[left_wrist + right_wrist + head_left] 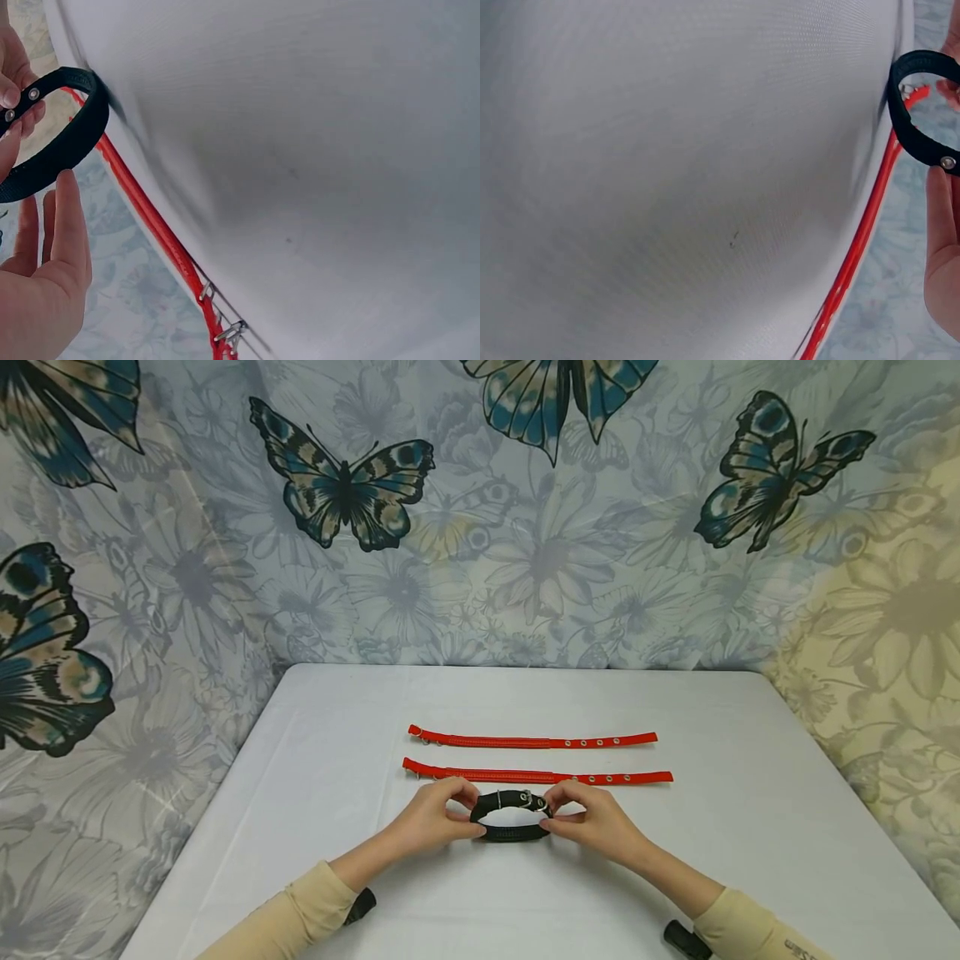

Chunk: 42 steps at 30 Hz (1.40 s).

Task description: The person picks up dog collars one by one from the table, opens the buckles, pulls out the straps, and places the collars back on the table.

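Note:
A black collar [513, 834], fastened into a loop with its metal buckle and eyelets at the far side, is held up between both hands. My left hand [431, 814] pinches its left end between thumb and fingers. On the opposite end, my right hand [600, 822] does the same near the buckle. The left wrist view shows the loop of the collar [71, 142] above the fingers of the left hand [45, 300]; in the right wrist view the collar [901, 112] touches a fingertip of the right hand [945, 270].
Two red collars lie stretched out side by side beyond the hands, a farther one [495, 742] and a nearer one [502, 775], with metal fittings at the left and eyelets at the right. A white-covered table [337, 710] carries them, with butterfly-patterned fabric [555, 610] behind it.

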Each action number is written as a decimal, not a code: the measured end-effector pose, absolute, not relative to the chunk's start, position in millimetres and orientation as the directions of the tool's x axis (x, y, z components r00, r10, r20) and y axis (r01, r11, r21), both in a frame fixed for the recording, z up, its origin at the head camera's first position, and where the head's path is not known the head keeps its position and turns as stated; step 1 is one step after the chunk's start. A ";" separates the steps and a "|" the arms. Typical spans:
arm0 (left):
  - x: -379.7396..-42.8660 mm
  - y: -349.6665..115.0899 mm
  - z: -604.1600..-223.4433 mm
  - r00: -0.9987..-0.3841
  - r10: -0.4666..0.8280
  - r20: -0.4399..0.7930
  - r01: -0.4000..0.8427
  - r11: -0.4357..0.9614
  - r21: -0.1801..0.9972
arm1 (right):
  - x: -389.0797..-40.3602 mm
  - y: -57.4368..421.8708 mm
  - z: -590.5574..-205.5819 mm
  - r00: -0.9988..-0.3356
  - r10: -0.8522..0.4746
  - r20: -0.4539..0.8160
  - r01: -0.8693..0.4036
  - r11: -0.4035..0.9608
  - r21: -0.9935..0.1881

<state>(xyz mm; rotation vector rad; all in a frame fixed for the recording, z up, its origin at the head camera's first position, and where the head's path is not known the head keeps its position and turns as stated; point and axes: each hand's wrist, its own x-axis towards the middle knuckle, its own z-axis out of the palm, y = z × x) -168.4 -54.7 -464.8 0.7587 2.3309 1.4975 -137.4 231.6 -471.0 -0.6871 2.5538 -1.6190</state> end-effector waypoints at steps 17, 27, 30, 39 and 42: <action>-171.4 -54.1 -466.1 -0.823 0.561 0.091 0.285 0.268 0.920 | -136.8 230.2 -469.1 -0.895 -0.385 0.224 -0.358 0.323 -0.876; -171.7 -53.4 -466.5 -0.821 0.562 0.101 0.293 0.263 0.919 | -139.3 225.2 -461.1 -0.897 -0.365 0.248 -0.383 0.364 -0.849; -172.0 -54.5 -467.1 -0.819 0.565 0.101 0.302 0.275 0.913 | -139.4 224.3 -460.3 -0.899 -0.367 0.239 -0.375 0.362 -0.854; -171.9 -54.2 -458.0 -0.827 0.550 0.119 0.322 0.290 0.901 | -139.8 223.4 -459.4 -0.898 -0.370 0.236 -0.377 0.374 -0.847; -172.0 -53.6 -455.5 -0.825 0.549 0.134 0.328 0.273 0.904 | -140.7 223.6 -460.8 -0.899 -0.372 0.232 -0.374 0.375 -0.848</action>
